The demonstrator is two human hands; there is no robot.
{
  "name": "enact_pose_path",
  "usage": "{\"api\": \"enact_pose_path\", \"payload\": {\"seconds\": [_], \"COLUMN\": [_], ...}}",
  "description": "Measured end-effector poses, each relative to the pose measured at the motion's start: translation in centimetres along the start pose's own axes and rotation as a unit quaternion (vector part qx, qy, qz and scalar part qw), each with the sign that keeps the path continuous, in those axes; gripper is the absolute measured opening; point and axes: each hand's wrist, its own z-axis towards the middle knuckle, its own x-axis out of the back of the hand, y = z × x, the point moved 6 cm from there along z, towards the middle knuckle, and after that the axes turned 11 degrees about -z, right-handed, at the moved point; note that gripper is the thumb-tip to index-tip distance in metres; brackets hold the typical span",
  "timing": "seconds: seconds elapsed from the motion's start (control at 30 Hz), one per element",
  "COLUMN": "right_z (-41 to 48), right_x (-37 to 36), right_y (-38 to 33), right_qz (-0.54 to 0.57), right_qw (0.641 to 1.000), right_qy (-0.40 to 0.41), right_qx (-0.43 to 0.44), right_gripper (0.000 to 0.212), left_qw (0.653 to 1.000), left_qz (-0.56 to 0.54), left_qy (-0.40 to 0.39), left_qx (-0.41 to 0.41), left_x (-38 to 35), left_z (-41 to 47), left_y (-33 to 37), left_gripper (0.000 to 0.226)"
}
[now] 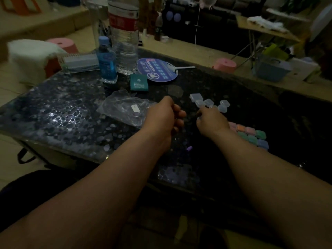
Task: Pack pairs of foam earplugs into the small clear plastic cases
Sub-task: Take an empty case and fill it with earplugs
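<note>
Several small clear plastic cases (209,102) lie in a loose cluster on the dark speckled glass tabletop (59,112), apparently still unfilled, though the dim light leaves their contents uncertain. Just right of the right wrist, a block of cases showing pink, orange, green and blue colours (251,134) is set in neat rows; these are judged to be packed. The right hand (212,121) is stretched to the near edge of the clear cluster, fingertips at or on one case; whether it is gripped cannot be told. The left hand (165,115) is held loosely curled, and whether anything is held in it cannot be seen. One small purple foam earplug (189,148) lies loose near the left wrist. A crumpled clear plastic bag (124,108) lies beside the left hand. Roughly half the visible cases seem still to be done.
</note>
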Motion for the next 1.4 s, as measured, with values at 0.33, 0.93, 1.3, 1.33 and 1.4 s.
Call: {"api": "enact_pose_path", "payload": {"seconds": [0.33, 0.93, 1.3, 1.33, 1.4], "right_z": [-5.6, -17.2, -15.4, -15.4, -15.4], "right_x": [5.1, 7.0, 6.1, 6.1, 5.8], "right_y": [0.1, 0.1, -0.1, -0.2, -0.2], "right_qz": [0.236, 0.429, 0.537, 0.534, 0.533], "right_qw": [0.971, 0.898, 0.839, 0.840, 0.839], "right_qy": [-0.031, 0.014, -0.088, -0.092, -0.106], "right_qx": [0.007, 0.095, 0.015, 0.011, 0.004], "right_gripper": [0.017, 0.038, 0.010, 0.010, 0.010], "left_qw": [0.992, 0.955, 0.941, 0.940, 0.938], "left_qz": [0.117, 0.192, 0.253, 0.255, 0.258], "left_qy": [-0.038, -0.220, -0.225, -0.226, -0.232], "left_qx": [-0.001, 0.049, -0.004, -0.003, 0.005], "left_x": [-0.2, 0.0, 0.6, 0.7, 0.8], "left_z": [-1.0, -3.6, -3.1, -3.0, -3.0], "left_y": [-0.5, -3.7, -2.6, -2.6, -2.6], "left_gripper": [0.017, 0.009, 0.021, 0.021, 0.024]}}
